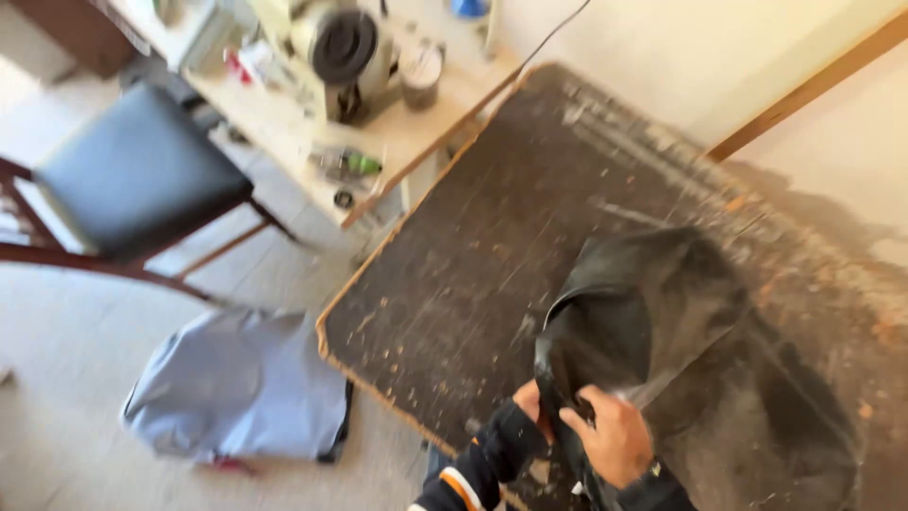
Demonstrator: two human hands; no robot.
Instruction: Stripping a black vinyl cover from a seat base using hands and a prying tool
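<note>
Black sheet point(653, 322), leather-like, lies bunched on the worn dark table point(492, 246), toward 4 o'clock of the frame. Its far edge curls up; the fold's inside is in shadow, hard to read.

Right hand point(613, 437) at 6 o'clock, fingers closed on the sheet's near edge, thumb on top. Left hand point(530, 405) just at its 9 o'clock, mostly hidden behind the sheet and its dark sleeve; only knuckles show, and I cannot tell whether it grips. Both forearms are cut off by the bottom edge.

Table top scratched, speckled with orange flecks, edge chipped.

At 8 o'clock, a grey cloth point(236, 383) on the floor. At 10 o'clock, a chair point(132, 175) with a black seat, partly out of frame. At 12 o'clock, a pale bench point(397, 132) with a machine point(340, 52), blurred; small items there are unclear.
</note>
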